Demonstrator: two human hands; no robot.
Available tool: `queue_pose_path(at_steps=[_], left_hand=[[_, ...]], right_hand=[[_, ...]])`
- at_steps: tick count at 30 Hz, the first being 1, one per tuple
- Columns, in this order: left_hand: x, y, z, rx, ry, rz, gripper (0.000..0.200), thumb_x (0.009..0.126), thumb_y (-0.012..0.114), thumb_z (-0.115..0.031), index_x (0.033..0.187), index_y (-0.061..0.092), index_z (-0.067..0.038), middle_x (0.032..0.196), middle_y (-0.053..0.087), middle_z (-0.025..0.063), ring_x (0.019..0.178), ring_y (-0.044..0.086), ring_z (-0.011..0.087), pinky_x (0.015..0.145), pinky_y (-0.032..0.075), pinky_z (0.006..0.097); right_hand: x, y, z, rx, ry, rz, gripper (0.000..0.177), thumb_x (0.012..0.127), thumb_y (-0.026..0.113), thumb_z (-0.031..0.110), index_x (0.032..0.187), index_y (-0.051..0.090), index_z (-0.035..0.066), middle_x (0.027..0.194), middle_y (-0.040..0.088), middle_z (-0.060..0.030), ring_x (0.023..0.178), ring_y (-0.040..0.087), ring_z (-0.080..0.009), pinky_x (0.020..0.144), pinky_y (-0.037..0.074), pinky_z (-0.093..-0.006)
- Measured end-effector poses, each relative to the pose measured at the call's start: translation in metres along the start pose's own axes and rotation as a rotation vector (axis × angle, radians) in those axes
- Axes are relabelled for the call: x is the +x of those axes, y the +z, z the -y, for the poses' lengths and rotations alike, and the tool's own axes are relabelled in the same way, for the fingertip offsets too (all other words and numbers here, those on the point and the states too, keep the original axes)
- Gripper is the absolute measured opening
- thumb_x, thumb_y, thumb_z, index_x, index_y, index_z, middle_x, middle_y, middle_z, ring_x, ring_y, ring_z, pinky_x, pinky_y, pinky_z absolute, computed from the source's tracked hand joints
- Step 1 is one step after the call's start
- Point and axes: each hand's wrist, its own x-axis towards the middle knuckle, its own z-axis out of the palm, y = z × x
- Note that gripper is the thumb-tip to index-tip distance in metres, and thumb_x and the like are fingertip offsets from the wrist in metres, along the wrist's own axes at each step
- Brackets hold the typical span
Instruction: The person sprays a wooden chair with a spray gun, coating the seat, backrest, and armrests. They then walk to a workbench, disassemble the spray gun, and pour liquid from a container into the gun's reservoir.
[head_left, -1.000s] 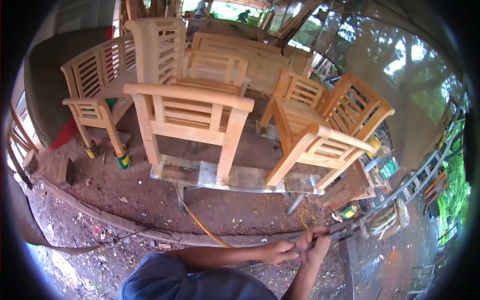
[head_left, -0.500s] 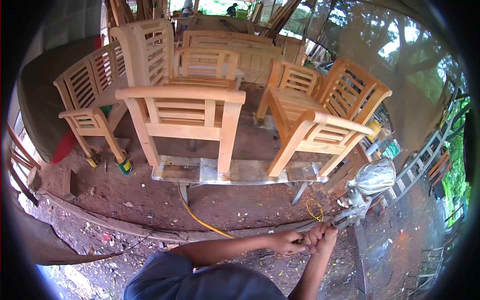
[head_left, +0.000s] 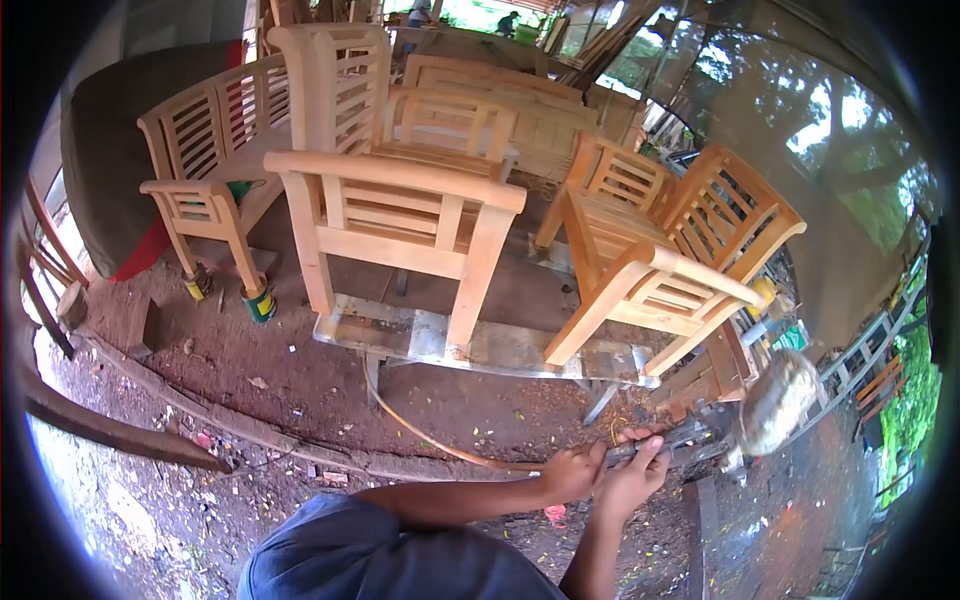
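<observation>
**Now the silvery cup [head_left: 775, 408] is swinging low off the bench [head_left: 500, 348] corner**

Both hands are clamping down on the dark body of what looks like a spray gun [head_left: 690, 438]. The left hand [head_left: 572, 472] is wrapping the rear end, where the yellow hose [head_left: 420, 432] is coming in. The right hand [head_left: 632, 480] is gripping just ahead of it with fingers curled tight, and the two hands are touching. The gun is hanging over the dirt floor [head_left: 300, 390], near the front right corner of the bench, and is resting on nothing.

Half a second ago the cup was standing sharp and upright above the hands. Now it is sitting lower and farther right, smeared by motion, so the gun is probably being swung or tipped rather than held steady. A second ago the cup was hardly showing at all. The hands themselves are staying in nearly the same spot, keeping the same two-handed grip. Where the nozzle is pointing I cannot tell.

On the bench, an armchair [head_left: 400, 225] is standing along the front left edge and a second chair [head_left: 670, 270] is sitting angled at the right end. Both are well apart from the gun. The hose is running out from under the bench's front edge.
</observation>
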Motion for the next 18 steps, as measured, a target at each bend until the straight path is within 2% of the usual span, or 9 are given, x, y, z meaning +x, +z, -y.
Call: queue_pose_path(at_steps=[3, 8, 10, 11, 12, 13, 14, 16, 18], left_hand=[[0.001, 0.000, -0.006, 0.009, 0.002, -0.003, 0.020, 0.085, 0.058, -0.014, 0.092, 0.048, 0.003, 0.083, 0.064, 0.0234, 0.071, 0.066, 0.0396, 0.060, 0.053, 0.0473], [-0.022, -0.004, -0.029, -0.114, 0.012, -0.095, 0.030, 0.086, 0.058, -0.020, 0.106, 0.051, 0.002, 0.097, 0.062, 0.0221, 0.070, 0.064, 0.0401, 0.061, 0.053, 0.0449], [-0.014, 0.006, -0.004, -0.359, 0.066, 0.217, 0.033, 0.089, 0.057, -0.027, 0.098, 0.052, 0.005, 0.076, 0.060, 0.0165, 0.061, 0.062, 0.0329, 0.058, 0.051, 0.0409], [-0.001, -0.002, 0.004, -0.501, 0.048, 0.448, 0.034, 0.090, 0.056, -0.029, 0.095, 0.053, 0.005, 0.070, 0.059, 0.0142, 0.057, 0.060, 0.0290, 0.055, 0.050, 0.0386], [0.012, -0.016, 0.010, -0.643, 0.031, 0.681, 0.036, 0.091, 0.056, -0.030, 0.093, 0.053, 0.005, 0.064, 0.057, 0.0120, 0.053, 0.059, 0.0251, 0.051, 0.049, 0.0362], [0.021, -0.051, -0.005, -1.150, -0.264, 0.908, 0.039, 0.092, 0.056, -0.035, 0.087, 0.055, 0.003, 0.053, 0.050, 0.0046, 0.044, 0.050, 0.0136, 0.041, 0.041, 0.0290], [0.018, -0.041, 0.012, -1.479, -0.368, 1.058, 0.035, 0.093, 0.056, -0.033, 0.087, 0.056, 0.001, 0.055, 0.051, 0.0011, 0.039, 0.042, 0.0093, 0.037, 0.034, 0.0254], [0.015, -0.037, 0.022, -1.508, -0.388, 1.241, 0.031, 0.095, 0.057, -0.031, 0.087, 0.057, 0.000, 0.055, 0.049, 0.0006, 0.039, 0.039, 0.0091, 0.037, 0.033, 0.0252], [0.005, -0.023, 0.017, -1.227, -0.427, 1.120, 0.025, 0.097, 0.056, -0.026, 0.090, 0.057, -0.002, 0.054, 0.048, -0.0012, 0.040, 0.037, 0.0085, 0.039, 0.033, 0.0248]], right_hand=[[0.002, 0.011, 0.003, 0.017, 0.022, -0.208, 0.034, 0.100, 0.051, 0.036, 0.091, 0.053, 0.003, 0.066, 0.042, -0.0005, 0.053, 0.040, -0.0122, 0.049, 0.037, -0.0273], [0.014, -0.010, 0.018, 0.238, 0.257, -0.001, 0.045, 0.097, 0.048, 0.050, 0.080, 0.046, 0.009, 0.056, 0.032, 0.0030, 0.045, 0.029, -0.0085, 0.040, 0.025, -0.0258], [0.023, -0.039, 0.011, 0.388, 0.393, 0.250, 0.047, 0.096, 0.049, 0.052, 0.080, 0.044, 0.008, 0.056, 0.033, 0.0032, 0.044, 0.031, -0.0090, 0.039, 0.026, -0.0252], [0.033, -0.055, -0.001, 0.565, 0.397, 0.637, 0.045, 0.096, 0.049, 0.050, 0.079, 0.043, 0.008, 0.054, 0.031, 0.0041, 0.042, 0.030, -0.0090, 0.037, 0.027, -0.0253], [0.037, -0.059, -0.006, 0.626, 0.402, 0.734, 0.043, 0.097, 0.050, 0.046, 0.079, 0.043, 0.008, 0.053, 0.030, 0.0041, 0.041, 0.030, -0.0091, 0.036, 0.027, -0.0255], [0.039, -0.061, -0.010, 0.686, 0.404, 0.833, 0.041, 0.098, 0.051, 0.043, 0.078, 0.043, 0.008, 0.052, 0.030, 0.0042, 0.040, 0.030, -0.0091, 0.035, 0.028, -0.0257], [0.041, -0.062, -0.012, 0.744, 0.404, 0.931, 0.039, 0.098, 0.051, 0.040, 0.078, 0.043, 0.008, 0.051, 0.029, 0.0043, 0.039, 0.030, -0.0092, 0.034, 0.029, -0.0259], [0.044, -0.056, -0.016, 0.887, 0.417, 1.074, 0.034, 0.097, 0.056, 0.028, 0.075, 0.044, 0.005, 0.049, 0.036, 0.0025, 0.037, 0.035, -0.0102, 0.032, 0.034, -0.0268], [0.049, -0.057, -0.023, 0.951, 0.420, 1.213, 0.035, 0.096, 0.058, 0.025, 0.073, 0.044, 0.004, 0.049, 0.041, 0.0012, 0.037, 0.039, -0.0108, 0.031, 0.036, -0.0268]])
